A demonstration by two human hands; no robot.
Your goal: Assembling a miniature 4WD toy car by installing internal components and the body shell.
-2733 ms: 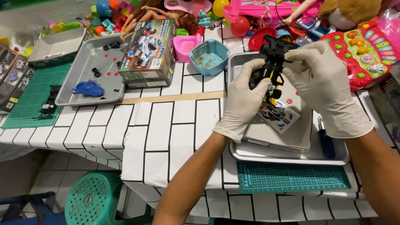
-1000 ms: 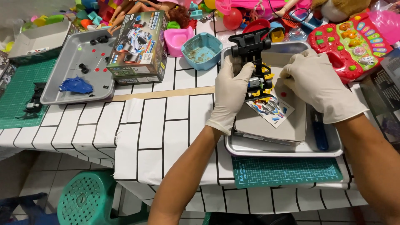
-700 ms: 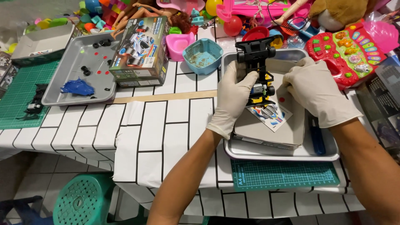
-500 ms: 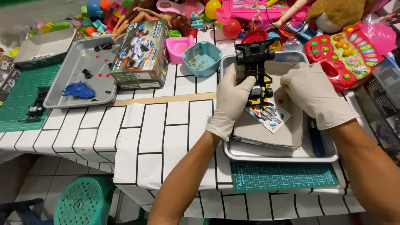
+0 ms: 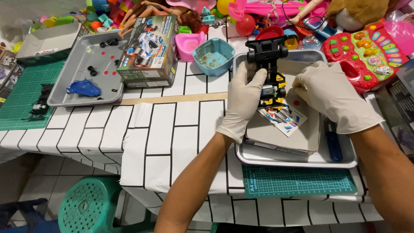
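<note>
A black toy car chassis with yellow parts and a small motor stands on end over a metal tray. My left hand, in a white glove, grips its left side. My gloved right hand rests just to the right of the chassis, fingertips at its lower side near a red dot. Under the chassis lie a sticker sheet and a grey cardboard piece. A blue screwdriver lies in the tray by my right wrist.
A second metal tray at left holds a blue car body, black wheels and red bits. A kit box, teal bowl, pink potty, toy keyboard, green cutting mats and a green stool surround them.
The view has shifted slightly. My hands and the chassis stay together over the tray; my right hand has settled closer to the chassis's lower right side.
</note>
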